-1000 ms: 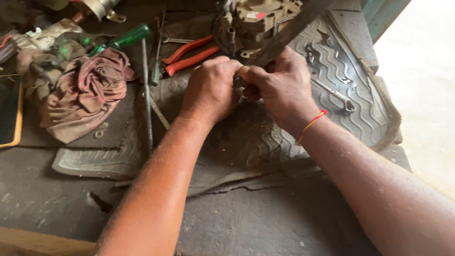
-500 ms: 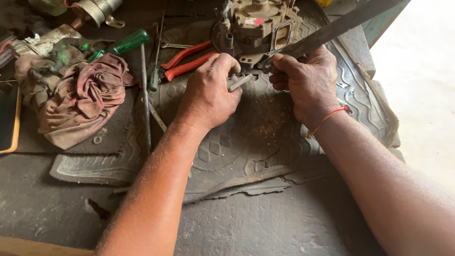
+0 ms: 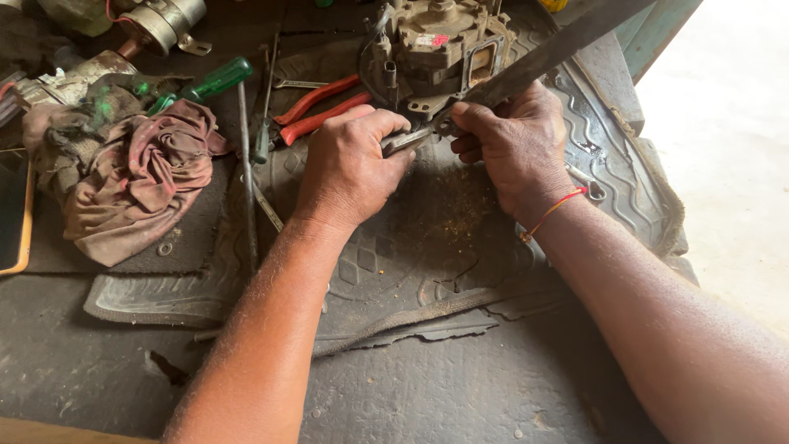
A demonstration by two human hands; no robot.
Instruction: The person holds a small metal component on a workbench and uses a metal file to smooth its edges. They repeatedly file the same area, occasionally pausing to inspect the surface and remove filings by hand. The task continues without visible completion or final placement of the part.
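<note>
While fisted, left hand (image 3: pixel 349 160) meets right hand (image 3: pixel 514 144)

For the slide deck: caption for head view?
Left hand and right hand grip a metal tool beside a carburetor.

pliers (image 3: pixel 316 108) crowd left (rag (image 3: pixel 131 177) beyond) — mat (image 3: pixel 460 271) front free

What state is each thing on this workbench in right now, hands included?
Left hand: closed around a small metal tool.
Right hand: gripping a long dark flat bar.
Metal tool: held, tip at the engine part.
Engine part: upright on the mat, grimy.
Red-handled pliers: lying flat, unused.
Green-handled screwdriver: lying flat.
Rag: crumpled, stained.
Rubber mat: torn at front edge.
</note>
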